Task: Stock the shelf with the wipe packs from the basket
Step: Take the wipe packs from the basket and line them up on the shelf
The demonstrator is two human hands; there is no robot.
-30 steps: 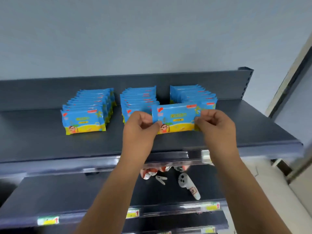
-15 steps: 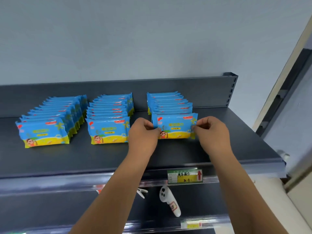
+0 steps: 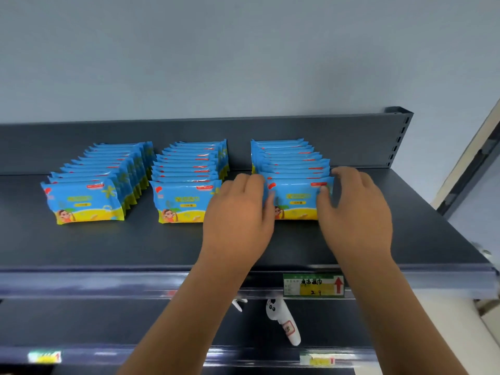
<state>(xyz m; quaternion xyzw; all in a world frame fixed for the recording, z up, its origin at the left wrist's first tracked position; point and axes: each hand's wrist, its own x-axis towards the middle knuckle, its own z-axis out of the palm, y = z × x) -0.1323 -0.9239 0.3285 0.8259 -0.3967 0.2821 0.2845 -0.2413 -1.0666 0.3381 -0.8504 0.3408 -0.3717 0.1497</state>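
Note:
Three rows of blue and yellow wipe packs stand upright on the dark top shelf [image 3: 135,244]: a left row [image 3: 89,190], a middle row [image 3: 186,185] and a right row [image 3: 289,158]. The front wipe pack [image 3: 296,198] of the right row stands on the shelf against the packs behind it. My left hand [image 3: 238,217] pinches its left end, and my right hand [image 3: 357,212] pinches its right end. The basket is out of view.
A green and yellow price label [image 3: 313,285] sits on the shelf's front rail under the right row. A white panda-shaped item [image 3: 284,320] lies on the lower shelf. To the right of the shelf end stands a door frame [image 3: 465,169].
Both hands have carried the pack back and set it down upright at the front of the right row. The view has shifted right, so all three rows show in full.

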